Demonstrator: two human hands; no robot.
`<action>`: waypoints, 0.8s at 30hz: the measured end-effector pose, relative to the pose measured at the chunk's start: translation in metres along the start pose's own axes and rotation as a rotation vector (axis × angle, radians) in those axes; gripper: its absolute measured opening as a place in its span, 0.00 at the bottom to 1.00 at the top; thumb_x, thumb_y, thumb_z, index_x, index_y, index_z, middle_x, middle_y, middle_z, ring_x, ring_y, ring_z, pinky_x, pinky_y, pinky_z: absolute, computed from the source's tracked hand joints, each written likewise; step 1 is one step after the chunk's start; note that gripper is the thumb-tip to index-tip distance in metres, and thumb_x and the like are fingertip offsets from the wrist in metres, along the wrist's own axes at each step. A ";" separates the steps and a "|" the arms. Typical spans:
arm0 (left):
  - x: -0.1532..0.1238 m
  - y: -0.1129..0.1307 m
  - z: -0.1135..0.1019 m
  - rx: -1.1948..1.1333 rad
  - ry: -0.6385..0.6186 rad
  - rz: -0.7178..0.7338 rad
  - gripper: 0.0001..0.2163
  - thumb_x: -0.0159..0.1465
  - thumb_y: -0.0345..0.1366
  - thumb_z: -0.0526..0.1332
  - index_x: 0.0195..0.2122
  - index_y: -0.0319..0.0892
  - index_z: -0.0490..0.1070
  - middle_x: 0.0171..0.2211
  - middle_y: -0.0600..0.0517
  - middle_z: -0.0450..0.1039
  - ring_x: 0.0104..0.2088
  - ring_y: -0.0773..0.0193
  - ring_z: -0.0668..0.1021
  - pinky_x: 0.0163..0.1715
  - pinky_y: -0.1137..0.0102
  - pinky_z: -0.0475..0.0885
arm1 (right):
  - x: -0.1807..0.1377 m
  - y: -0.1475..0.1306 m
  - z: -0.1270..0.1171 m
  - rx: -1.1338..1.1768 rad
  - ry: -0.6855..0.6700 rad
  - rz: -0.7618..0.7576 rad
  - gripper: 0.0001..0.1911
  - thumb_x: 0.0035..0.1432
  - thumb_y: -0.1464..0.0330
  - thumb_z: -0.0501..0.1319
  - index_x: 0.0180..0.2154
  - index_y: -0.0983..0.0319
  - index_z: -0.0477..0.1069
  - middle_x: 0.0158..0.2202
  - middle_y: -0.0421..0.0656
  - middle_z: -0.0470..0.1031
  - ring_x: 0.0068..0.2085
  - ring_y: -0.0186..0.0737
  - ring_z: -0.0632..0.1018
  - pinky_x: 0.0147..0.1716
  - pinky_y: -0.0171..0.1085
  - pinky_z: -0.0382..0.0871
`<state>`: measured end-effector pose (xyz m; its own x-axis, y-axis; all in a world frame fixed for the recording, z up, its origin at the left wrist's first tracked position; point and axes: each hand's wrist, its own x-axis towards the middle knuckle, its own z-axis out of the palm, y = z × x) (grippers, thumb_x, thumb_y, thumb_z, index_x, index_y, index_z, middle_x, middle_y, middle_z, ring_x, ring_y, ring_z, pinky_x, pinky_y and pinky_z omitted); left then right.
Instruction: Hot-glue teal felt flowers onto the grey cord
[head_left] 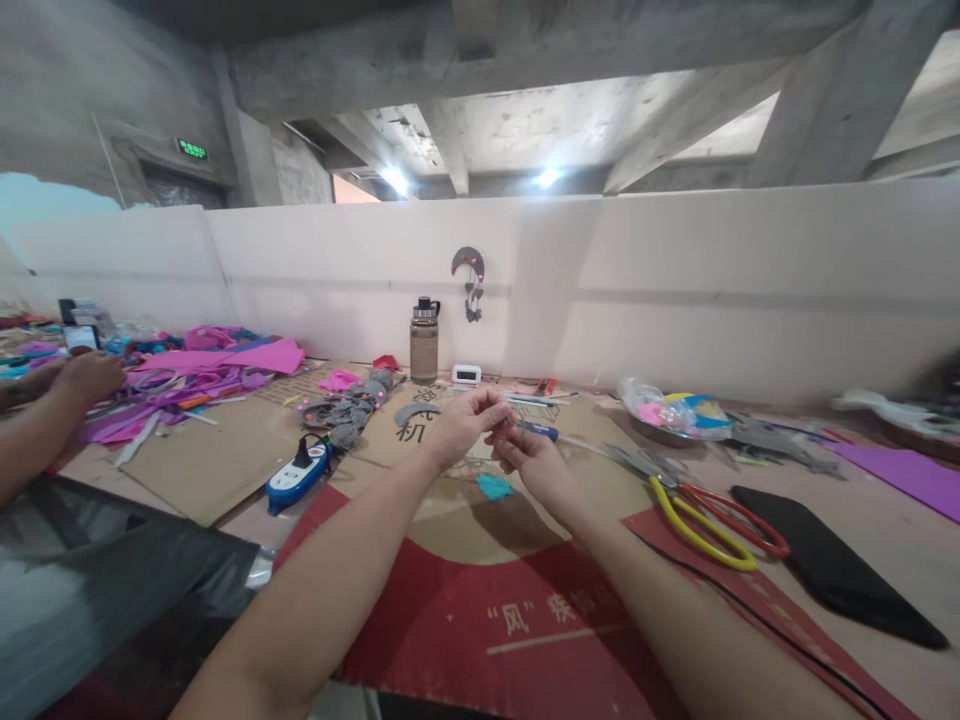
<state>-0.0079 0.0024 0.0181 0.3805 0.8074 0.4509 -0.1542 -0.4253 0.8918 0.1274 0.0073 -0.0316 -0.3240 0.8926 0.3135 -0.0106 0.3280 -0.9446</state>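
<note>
My left hand [466, 425] and my right hand [534, 465] meet above the cardboard, fingertips pinched together. A tiny pinkish thing seems to be between them, too small and too covered to name. Just past my right fingers shows a blue-handled tool [541, 431]; whether it lies on the cardboard or touches the hand I cannot tell. Below the hands is a small scrap of turquoise felt [493, 487]. A grey crescent piece [415, 412] rests to the left of my left hand.
Scissors with red and yellow handles [705, 525] lie at right beside a black phone-like slab [832, 560]. A blue power strip [298, 478], grey felt pieces [345, 415] and a bottle [424, 345] stand left. A plate [675, 434] holds colourful bits. Another person's hand [90, 375] is far left.
</note>
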 end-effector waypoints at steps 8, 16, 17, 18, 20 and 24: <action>0.006 -0.018 -0.017 0.186 0.281 -0.248 0.21 0.58 0.56 0.54 0.33 0.40 0.67 0.25 0.53 0.68 0.24 0.69 0.72 0.24 0.73 0.66 | -0.004 -0.012 0.000 0.226 -0.054 -0.018 0.20 0.53 0.52 0.58 0.32 0.63 0.71 0.28 0.42 0.72 0.27 0.33 0.73 0.31 0.36 0.68; -0.008 -0.001 -0.036 0.250 -0.091 -0.514 0.31 0.54 0.64 0.47 0.26 0.38 0.71 0.14 0.52 0.65 0.14 0.69 0.65 0.15 0.73 0.57 | -0.010 -0.029 0.000 0.242 -0.029 -0.066 0.20 0.54 0.52 0.56 0.29 0.62 0.72 0.30 0.43 0.72 0.34 0.37 0.73 0.38 0.38 0.68; -0.007 0.000 -0.038 0.277 -0.049 -0.478 0.29 0.55 0.63 0.49 0.26 0.38 0.72 0.13 0.54 0.62 0.13 0.71 0.62 0.15 0.74 0.54 | -0.011 -0.031 0.000 0.223 -0.008 -0.072 0.20 0.54 0.51 0.56 0.27 0.62 0.71 0.29 0.43 0.72 0.34 0.37 0.73 0.39 0.38 0.67; -0.006 0.000 -0.041 0.296 0.004 -0.443 0.28 0.55 0.62 0.50 0.27 0.38 0.72 0.12 0.56 0.59 0.13 0.72 0.60 0.14 0.74 0.52 | -0.012 -0.034 -0.001 0.215 0.007 -0.078 0.21 0.54 0.51 0.56 0.25 0.62 0.70 0.29 0.43 0.72 0.34 0.37 0.72 0.40 0.39 0.67; -0.003 -0.001 -0.046 0.323 0.120 -0.394 0.26 0.55 0.60 0.53 0.28 0.39 0.72 0.12 0.59 0.53 0.14 0.72 0.56 0.15 0.74 0.49 | -0.012 -0.038 -0.002 0.242 0.021 -0.090 0.21 0.54 0.51 0.56 0.23 0.62 0.69 0.27 0.43 0.71 0.34 0.38 0.72 0.42 0.40 0.66; 0.003 -0.012 -0.058 0.389 0.286 -0.318 0.23 0.55 0.57 0.55 0.28 0.39 0.71 0.14 0.60 0.49 0.14 0.73 0.53 0.15 0.74 0.47 | -0.011 -0.042 -0.005 0.412 0.031 -0.101 0.19 0.50 0.52 0.61 0.24 0.61 0.69 0.25 0.41 0.70 0.32 0.38 0.72 0.42 0.40 0.67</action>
<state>-0.0578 0.0338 0.0109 0.0836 0.9755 0.2033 0.2946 -0.2191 0.9302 0.1359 -0.0145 0.0057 -0.2738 0.8733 0.4029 -0.4200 0.2683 -0.8670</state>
